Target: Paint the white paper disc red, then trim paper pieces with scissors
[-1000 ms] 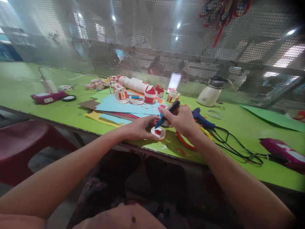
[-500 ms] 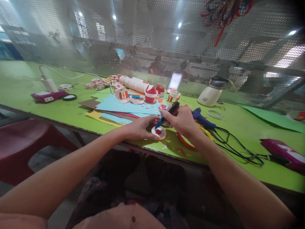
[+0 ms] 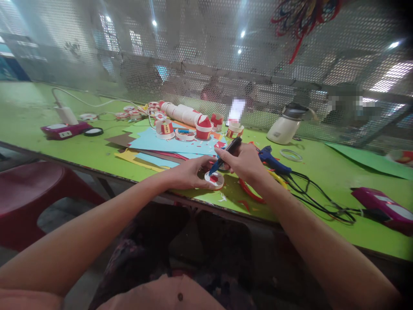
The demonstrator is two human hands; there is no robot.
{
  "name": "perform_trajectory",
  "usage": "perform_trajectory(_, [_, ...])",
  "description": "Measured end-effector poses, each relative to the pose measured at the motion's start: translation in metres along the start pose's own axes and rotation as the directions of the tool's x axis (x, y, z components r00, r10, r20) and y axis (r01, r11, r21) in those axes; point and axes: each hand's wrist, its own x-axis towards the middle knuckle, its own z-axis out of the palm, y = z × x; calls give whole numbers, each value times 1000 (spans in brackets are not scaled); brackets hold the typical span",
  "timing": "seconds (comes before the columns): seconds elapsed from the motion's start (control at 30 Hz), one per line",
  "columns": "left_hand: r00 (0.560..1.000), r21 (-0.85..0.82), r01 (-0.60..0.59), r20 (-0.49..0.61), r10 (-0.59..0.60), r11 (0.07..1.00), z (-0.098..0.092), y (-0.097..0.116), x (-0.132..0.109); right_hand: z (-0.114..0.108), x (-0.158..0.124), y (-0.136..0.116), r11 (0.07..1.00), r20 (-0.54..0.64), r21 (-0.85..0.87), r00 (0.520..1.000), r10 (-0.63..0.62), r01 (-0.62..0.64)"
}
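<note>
My left hand [image 3: 190, 173] grips the left side of a small white paper disc [image 3: 218, 184] with a red hexagon in its middle, close to the table's front edge. In my right hand [image 3: 245, 160] is a blue marker pen [image 3: 229, 150] with a dark upper end. The pen slants down to the left, and its tip touches the disc's white face near the upper left rim. Just behind my fingers lie red paper scraps. A ring of red and yellow [image 3: 250, 192] rests partly hidden beneath my right forearm.
Coloured paper sheets [image 3: 155, 143] and red-and-white paper cups [image 3: 204, 129] are behind my hands. To the right are a blue glue gun [image 3: 274, 160], its black cable, a purple power strip [image 3: 383, 211] and a white jug [image 3: 284, 127]. A red stool [image 3: 35, 185] stands at left.
Both hands keep almost the same pose, with the pen tip still on the disc. The whole view has shifted very slightly.
</note>
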Motion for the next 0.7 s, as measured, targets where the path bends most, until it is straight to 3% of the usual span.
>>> perform_trajectory(0.37, [1000, 13, 16, -6, -16, 1000, -1, 0, 1, 4, 0, 5, 999, -40, 50, 999, -4, 6])
perform_trajectory(0.57, [997, 18, 82, -13, -81, 997, -1, 0, 0, -3, 0, 3, 996, -195, 89, 981, 5, 12])
perform_trajectory(0.7, [996, 27, 90, -21, -90, 996, -1, 0, 0, -5, 1, 2, 996, -192, 90, 981, 14, 3])
